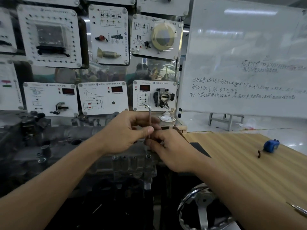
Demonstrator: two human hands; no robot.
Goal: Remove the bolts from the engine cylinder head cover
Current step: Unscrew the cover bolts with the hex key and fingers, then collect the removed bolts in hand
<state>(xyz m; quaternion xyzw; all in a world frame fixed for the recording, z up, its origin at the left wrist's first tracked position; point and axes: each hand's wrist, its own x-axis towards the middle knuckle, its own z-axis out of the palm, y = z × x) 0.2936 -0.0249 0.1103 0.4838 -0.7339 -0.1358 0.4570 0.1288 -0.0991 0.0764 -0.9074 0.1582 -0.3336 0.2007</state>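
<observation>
Fingers [143, 120] of the left hand [126, 130] pinch the straight shank of a hex key [149, 117], thumb pressed against it. The key stands upright with its short bent arm at the top, pointing left. Just under them, the right hand [172, 151] has its fingers [154, 142] curled tight on the key's lower end; the tip itself is hidden.

To the right of the fingers lies a pale, striped wooden worktop [235, 163], with a blue tape measure [271, 145] well off to the right on it and a black mat [200, 149] beside the right wrist. Beyond the fingers, a wall of white training panels [103, 35] carries car parts, wiring diagrams and red displays. To the upper right leans a whiteboard [249, 52] with handwriting. A white charger [167, 118] rests just behind the hands. Below the right forearm is a chromed handwheel [201, 206].

Directly beneath the fingers and stretching left sits the engine cylinder head cover [131, 165]: dull grey cast metal, grimy, ribbed, with several dark holes. One bolt [148, 156] shows just below the fingers, its ringed head seated in the cover.
</observation>
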